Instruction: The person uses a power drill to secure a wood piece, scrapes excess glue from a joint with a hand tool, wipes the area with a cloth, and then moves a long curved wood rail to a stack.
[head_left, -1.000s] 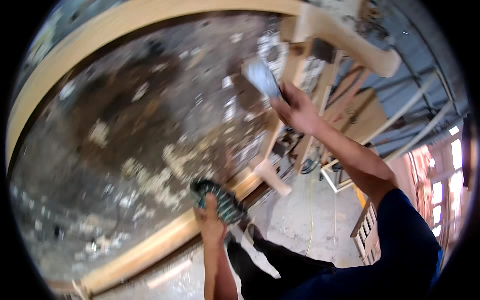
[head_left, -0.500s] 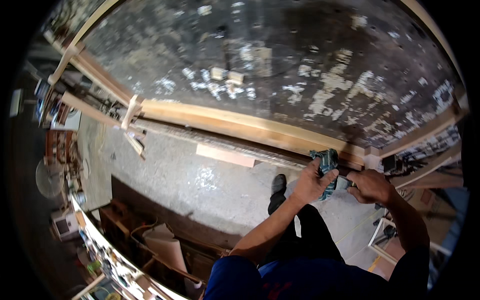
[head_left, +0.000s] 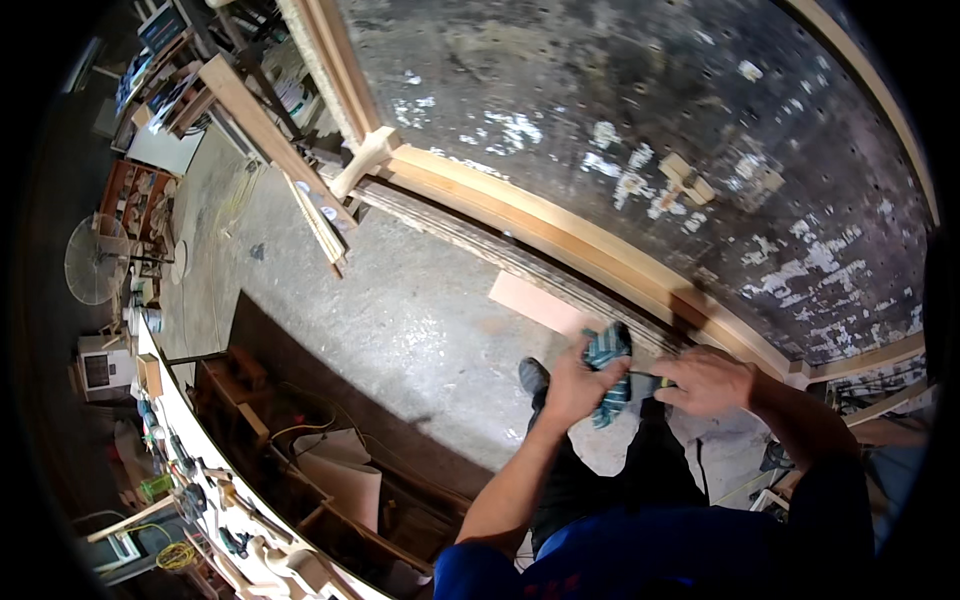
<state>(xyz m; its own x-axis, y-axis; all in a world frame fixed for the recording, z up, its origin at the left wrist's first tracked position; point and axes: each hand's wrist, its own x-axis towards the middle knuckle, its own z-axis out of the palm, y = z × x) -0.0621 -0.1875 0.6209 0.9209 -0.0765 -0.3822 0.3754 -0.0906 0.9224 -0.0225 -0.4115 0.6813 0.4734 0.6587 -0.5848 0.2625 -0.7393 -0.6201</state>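
My left hand [head_left: 572, 388] is wrapped round a teal-and-black striped object [head_left: 606, 347], whose kind I cannot make out. To its right, my closed right hand [head_left: 712, 378] grips a small tool with a dark, partly yellow handle [head_left: 667, 383]. The tool's thin end points at the striped object, and whether they touch is unclear. Both hands are just on my side of a pale wooden rail [head_left: 560, 232], part of a frame lying on a dark, paint-spotted worktable [head_left: 520, 70].
Two small wood blocks [head_left: 686, 180] lie on the tabletop. A pale board [head_left: 538, 302] lies by the table's edge. Farther left are a standing fan [head_left: 97, 258] and thin wood strips [head_left: 315, 225]. A bench crowded with tools [head_left: 190, 465] runs along the lower left.
The view has turned, so the worktable and frame appear shifted and tilted. Both hands, with the striped object and the tool, now sit farther left in the picture and apart from the rail.
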